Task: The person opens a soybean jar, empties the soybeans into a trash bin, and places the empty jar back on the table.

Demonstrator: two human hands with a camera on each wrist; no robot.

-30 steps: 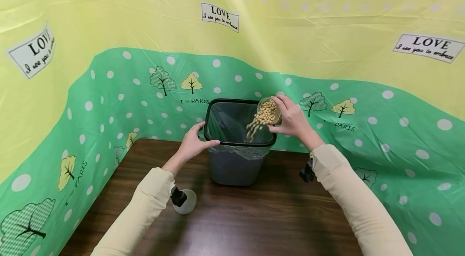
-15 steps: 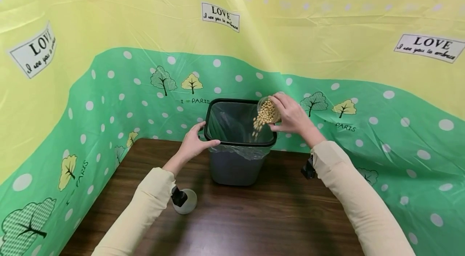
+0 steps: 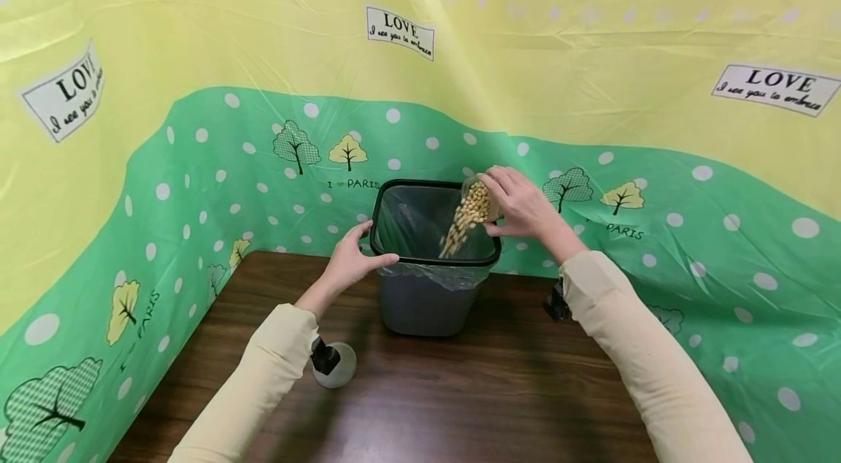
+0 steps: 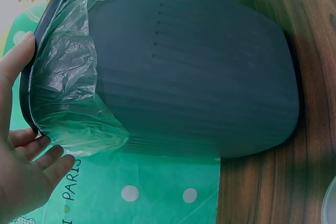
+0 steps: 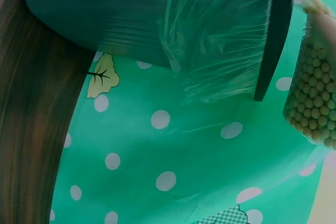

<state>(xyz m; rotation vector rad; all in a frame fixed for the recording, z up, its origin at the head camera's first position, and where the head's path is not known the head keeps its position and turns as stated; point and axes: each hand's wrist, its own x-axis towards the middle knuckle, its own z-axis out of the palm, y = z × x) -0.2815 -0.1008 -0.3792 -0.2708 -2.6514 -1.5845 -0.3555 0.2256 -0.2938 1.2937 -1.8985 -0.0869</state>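
A dark grey trash can (image 3: 427, 302) with a black rim and a clear liner (image 4: 71, 66) stands upright on the table. My left hand (image 3: 348, 258) holds its rim at the near left corner, thumb along the front edge and fingers at the left side. My right hand (image 3: 522, 204) grips a clear jar (image 5: 311, 95) of round tan beans, apparently soybeans (image 3: 478, 201). Tilted over the rim's right side, the jar spills a stream of beans into the can. Many beans are still in the jar, as the right wrist view shows.
On the dark wood table (image 3: 420, 404), a round translucent lid or dish (image 3: 338, 366) lies beneath my left wrist. A yellow and green printed sheet (image 3: 250, 156) hangs behind the can and along both sides.
The right hand has tipped the jar further and shifted it slightly left. The bean stream thinned half a second ago and is now thicker, reaching farther left. The left hand and can stay put.
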